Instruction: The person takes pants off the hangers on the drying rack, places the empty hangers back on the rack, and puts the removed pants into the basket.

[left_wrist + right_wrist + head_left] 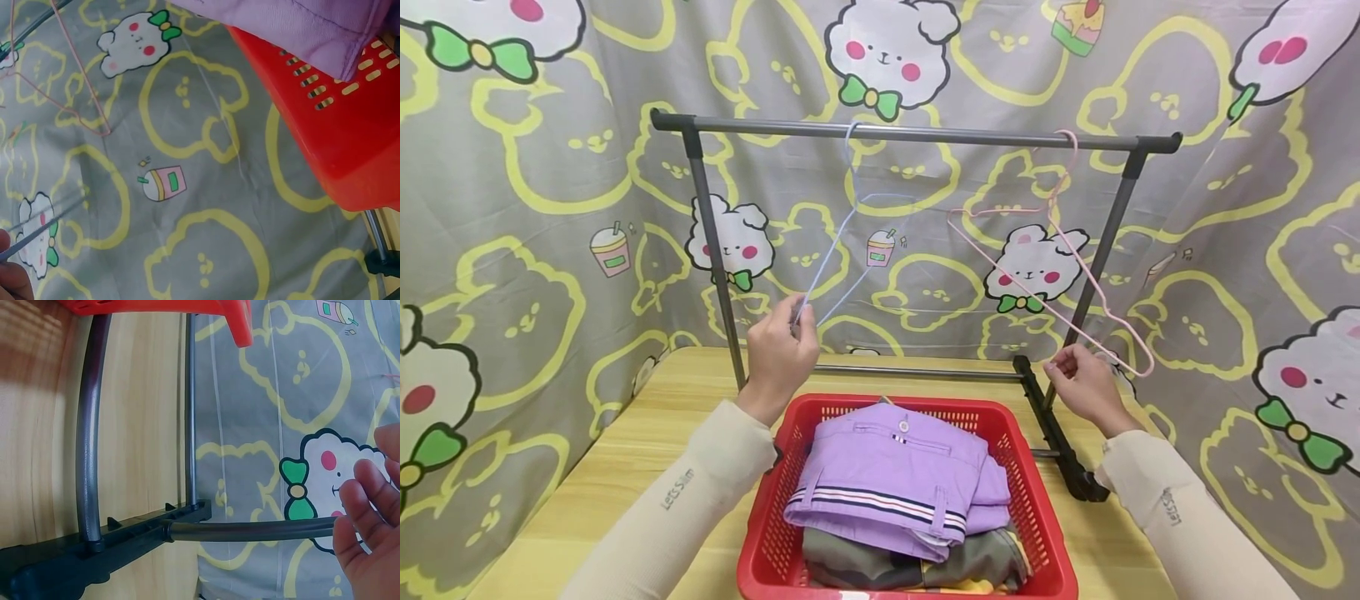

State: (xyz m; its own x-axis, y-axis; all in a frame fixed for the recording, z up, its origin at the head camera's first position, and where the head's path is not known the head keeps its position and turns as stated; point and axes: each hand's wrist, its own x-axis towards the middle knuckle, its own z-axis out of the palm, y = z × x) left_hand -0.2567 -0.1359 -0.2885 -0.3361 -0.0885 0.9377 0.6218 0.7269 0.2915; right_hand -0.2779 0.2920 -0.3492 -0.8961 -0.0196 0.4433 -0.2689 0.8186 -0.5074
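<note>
My left hand pinches the lower corner of a blue hanger, whose hook hangs on the rack's top bar. In the left wrist view, thumb and finger close on the hanger's wire. A pink hanger hangs from the same bar on the right, tilted down to the right. Just below its lower bar is my right hand, fingers loosely bent and holding nothing. Between my arms, folded purple trousers with a striped waistband lie on camouflage clothing in a red basket.
The grey rack stands on a wooden table, with a black foot to the basket's right. A lower rod runs behind the basket. A grey curtain with cartoon prints encloses the back and sides.
</note>
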